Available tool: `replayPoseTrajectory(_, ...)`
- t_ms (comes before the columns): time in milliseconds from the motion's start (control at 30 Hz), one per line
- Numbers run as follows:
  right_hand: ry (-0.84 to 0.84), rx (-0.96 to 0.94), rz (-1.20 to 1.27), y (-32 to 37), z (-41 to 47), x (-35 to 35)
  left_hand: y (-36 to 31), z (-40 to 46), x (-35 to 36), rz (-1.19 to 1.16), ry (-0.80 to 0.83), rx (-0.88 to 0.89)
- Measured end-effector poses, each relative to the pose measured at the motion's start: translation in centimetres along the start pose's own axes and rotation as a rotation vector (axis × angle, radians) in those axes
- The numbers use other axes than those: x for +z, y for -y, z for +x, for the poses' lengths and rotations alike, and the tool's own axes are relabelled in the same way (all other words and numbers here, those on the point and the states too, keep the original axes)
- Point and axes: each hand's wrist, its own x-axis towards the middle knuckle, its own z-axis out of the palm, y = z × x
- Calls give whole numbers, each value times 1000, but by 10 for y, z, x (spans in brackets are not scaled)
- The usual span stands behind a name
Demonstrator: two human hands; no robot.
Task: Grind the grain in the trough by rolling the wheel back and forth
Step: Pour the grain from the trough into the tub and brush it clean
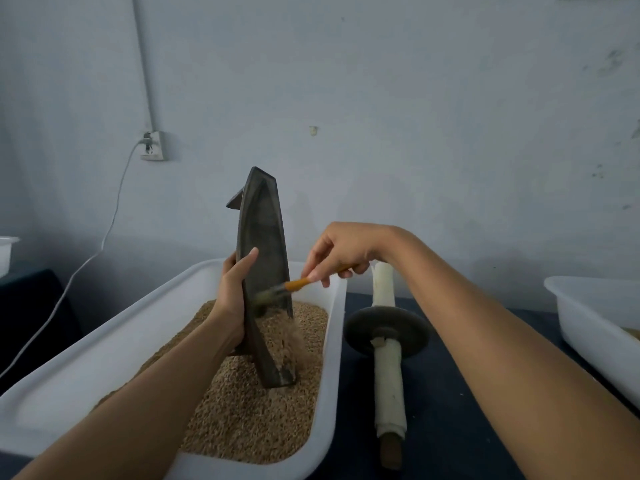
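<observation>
**Trough stood on end in the grain tub**

Trough (265, 271) of dark metal, long and boat-shaped with a pointed upper end, stands nearly upright with its lower end sunk in the grain (249, 410). Its hollow side faces the right, and a small foot juts from its back near the top. The left hand (233, 299) grips its left edge about halfway up, thumb over the rim and fingers wrapped behind. The right hand (341, 252) pinches the orange handle of a small brush (284, 289) between thumb and fingertips; the blurred bristles touch the inside of the trough, and a thin fall of tan grain runs down the hollow toward the pile.

The wheel (388, 332) lies apart from the trough, on the dark surface (450, 427) just right of the tub. It is a dark, flat disc on a long axle wrapped in white cloth, with a bare wooden tip at the near end.

The white tub (86, 368) is a shallow rectangular plastic tray, and brown grain fills most of its floor, heaped around the foot of the trough. A second white tub (595, 317) sits at the far right edge; a little tan material shows inside, too little to identify. The corner of another white container (7, 252) shows at the far left. On the wall behind, a socket (152, 146) holds a plug with a white cable (104, 237) trailing down.
</observation>
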Motion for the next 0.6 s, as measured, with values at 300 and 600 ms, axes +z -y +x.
replayPoseTrajectory(300,-327,-122,14,8,28,29,-1,-2,0,-28,40,-9)
replayPoseTrajectory(600,99,26,-20,4,-8,0,0,1,0,-12,6,14)
